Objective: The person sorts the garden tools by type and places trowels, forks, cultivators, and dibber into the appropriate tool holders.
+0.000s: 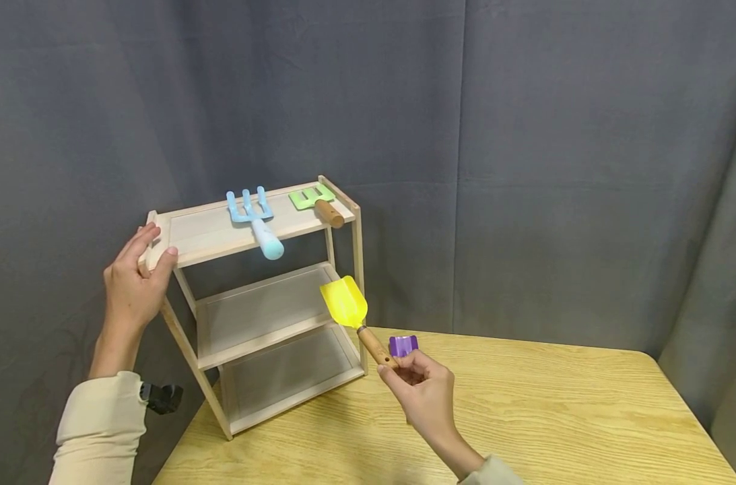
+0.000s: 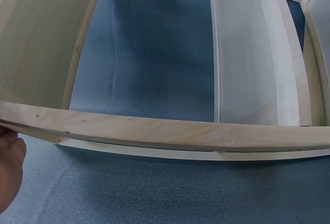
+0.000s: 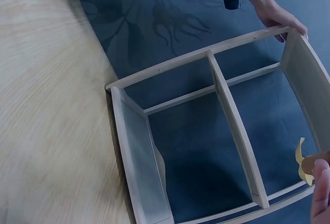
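Observation:
My left hand (image 1: 136, 275) grips the left end of the top board of a pale wooden three-tier shelf (image 1: 249, 345), thumb over the front edge. In the left wrist view only part of that hand (image 2: 9, 170) shows, at the shelf's side rail. With my right hand (image 1: 425, 394) I pinch the wooden handle of a small yellow shovel (image 1: 345, 302). Its blade points up and left, overlapping the shelf's right front post in the head view. On the top board lie a light blue hand fork (image 1: 252, 217) and a green rake (image 1: 314, 197) with a wooden handle.
A purple tool head (image 1: 403, 345) lies on the wooden table (image 1: 555, 411) behind my right hand, which partly hides it. Dark grey curtains (image 1: 555, 168) hang behind and beside the table. The shelf stands at the table's left, and its lower two boards hold nothing.

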Demonstrator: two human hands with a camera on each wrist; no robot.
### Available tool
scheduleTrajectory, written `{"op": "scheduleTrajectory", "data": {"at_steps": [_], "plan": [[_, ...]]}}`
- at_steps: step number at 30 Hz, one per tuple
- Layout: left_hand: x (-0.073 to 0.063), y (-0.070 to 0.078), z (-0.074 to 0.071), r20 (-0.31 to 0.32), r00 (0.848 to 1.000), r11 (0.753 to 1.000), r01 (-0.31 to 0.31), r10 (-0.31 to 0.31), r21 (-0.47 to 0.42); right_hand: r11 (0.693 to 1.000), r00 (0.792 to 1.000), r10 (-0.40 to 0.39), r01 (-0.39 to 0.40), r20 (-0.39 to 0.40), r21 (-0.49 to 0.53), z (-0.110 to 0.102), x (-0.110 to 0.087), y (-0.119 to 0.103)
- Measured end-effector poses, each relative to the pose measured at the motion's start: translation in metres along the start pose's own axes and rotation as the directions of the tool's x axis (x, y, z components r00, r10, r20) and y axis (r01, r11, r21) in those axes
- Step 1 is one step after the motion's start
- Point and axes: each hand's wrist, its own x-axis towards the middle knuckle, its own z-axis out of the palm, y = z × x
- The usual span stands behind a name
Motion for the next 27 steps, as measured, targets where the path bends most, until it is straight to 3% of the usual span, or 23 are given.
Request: {"op": "scheduleTrajectory", "data": {"at_steps": [5, 11, 14, 16, 23, 27], "plan": [[0.001, 0.001, -0.001, 0.002, 1.0, 1.0, 0.006, -0.006, -0.002, 0.999, 1.0, -0.006, 0.006, 0.01, -0.031, 0.005, 0.006, -0.004], [0.0, 0.001, -0.002, 0.004, 1.0, 1.0, 0.008, -0.008, 0.0, 0.999, 1.0, 0.002, -0.001, 0.012, -0.043, 0.011, 0.012, -0.032], [0.0, 0.001, -0.002, 0.005, 1.0, 1.0, 0.009, -0.009, 0.0, 0.999, 1.0, 0.01, -0.009, 0.009, -0.044, 0.014, 0.016, -0.035], [0.0, 0.001, -0.002, 0.005, 1.0, 1.0, 0.012, -0.012, 0.001, 0.999, 1.0, 0.0, 0.0, 0.002, -0.033, 0.016, 0.017, -0.033], [0.0, -0.001, -0.002, 0.004, 1.0, 1.0, 0.009, -0.009, 0.004, 0.997, 0.998, -0.056, 0.057, 0.009, -0.058, 0.024, 0.026, 0.006], [0.0, 0.0, -0.002, 0.009, 1.0, 1.0, 0.006, -0.006, 0.007, 0.995, 0.997, -0.072, 0.073, 0.016, -0.07, 0.027, 0.03, 0.01]]}}
